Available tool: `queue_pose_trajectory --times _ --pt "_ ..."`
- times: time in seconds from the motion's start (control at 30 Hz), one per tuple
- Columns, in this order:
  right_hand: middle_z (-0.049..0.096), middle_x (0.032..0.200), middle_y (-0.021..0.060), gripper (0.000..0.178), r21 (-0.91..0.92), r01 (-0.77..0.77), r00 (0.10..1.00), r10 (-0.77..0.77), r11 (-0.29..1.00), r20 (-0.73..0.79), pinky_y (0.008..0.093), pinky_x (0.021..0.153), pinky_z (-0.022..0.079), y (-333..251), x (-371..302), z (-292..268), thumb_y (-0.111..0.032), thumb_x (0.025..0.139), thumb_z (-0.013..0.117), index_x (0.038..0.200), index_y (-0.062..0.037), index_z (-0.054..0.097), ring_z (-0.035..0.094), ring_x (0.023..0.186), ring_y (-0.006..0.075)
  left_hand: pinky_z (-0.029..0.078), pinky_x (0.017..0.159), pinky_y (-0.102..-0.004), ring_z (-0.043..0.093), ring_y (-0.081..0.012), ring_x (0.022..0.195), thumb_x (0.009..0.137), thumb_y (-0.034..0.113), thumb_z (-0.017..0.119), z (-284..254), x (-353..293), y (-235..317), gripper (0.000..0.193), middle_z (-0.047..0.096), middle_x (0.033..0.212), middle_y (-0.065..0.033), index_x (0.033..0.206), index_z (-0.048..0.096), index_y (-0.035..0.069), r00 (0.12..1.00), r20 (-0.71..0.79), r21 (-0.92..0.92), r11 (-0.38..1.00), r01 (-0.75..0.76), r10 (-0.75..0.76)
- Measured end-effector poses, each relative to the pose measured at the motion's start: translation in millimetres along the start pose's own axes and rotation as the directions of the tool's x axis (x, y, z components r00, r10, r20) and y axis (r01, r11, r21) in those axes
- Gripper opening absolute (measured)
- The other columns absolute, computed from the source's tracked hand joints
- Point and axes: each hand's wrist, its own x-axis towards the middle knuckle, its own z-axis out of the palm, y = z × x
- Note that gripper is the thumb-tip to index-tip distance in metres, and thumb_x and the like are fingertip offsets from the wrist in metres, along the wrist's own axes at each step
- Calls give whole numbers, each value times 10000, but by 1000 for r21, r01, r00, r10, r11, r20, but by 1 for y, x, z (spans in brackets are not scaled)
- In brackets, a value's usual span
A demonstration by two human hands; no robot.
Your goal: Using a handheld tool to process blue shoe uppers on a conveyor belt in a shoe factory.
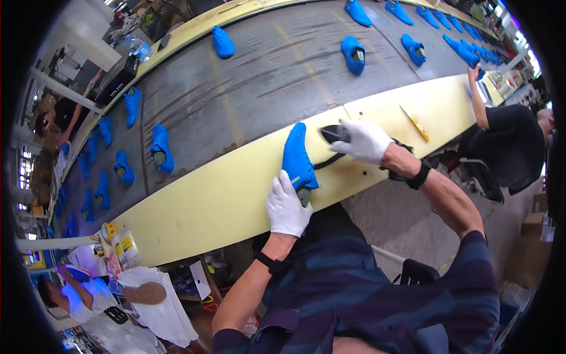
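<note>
"Head view: how far along are you?"

"I'm judging this bright-blue, narrow-toed shoe [298,154] partway; finished steps aren't showing. It's lying on the long cream bench [194,218], my white-gloved left hand [289,207] gripping its heel at six o'clock. My white-gloved right hand [365,143] is gripping a black handheld tool [336,134] just beside it at two o'clock."

"How's it looking?"

"Smooth, its toe pointing toward twelve, dark green showing at the heel."

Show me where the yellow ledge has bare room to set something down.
Widest: the yellow ledge between the left hand and the yellow roll. Smaller: between the right hand, grey belt and yellow-handled tool. Crowded: around the blue shoe, with both hands and a black object close.
</note>
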Motion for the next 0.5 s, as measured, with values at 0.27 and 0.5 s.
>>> queue_pose_trajectory --times 0.27,0.5 --pt "760 933 264 592 245 20 985 -62 969 163 454 784 593 -59 66 30 -509 853 805 1058 41 723 759 894 408 490 1018 -534 577 -474 1165 710 237 851 -8 7 -13 1076 525 1311 -309 1558 274 -88 1000 18 -146 989 28 -26" --pt "752 781 227 578 70 36 986 -47 997 160 454 720 596 -18 81 42 -545 872 761 904 32 776 767 774 394 494 1048 -529 561 -490 1217 727 227 787 -19 11 -36 1038 519 1330 -342 1555 262 -116 989 130 -328 938 115 -75"
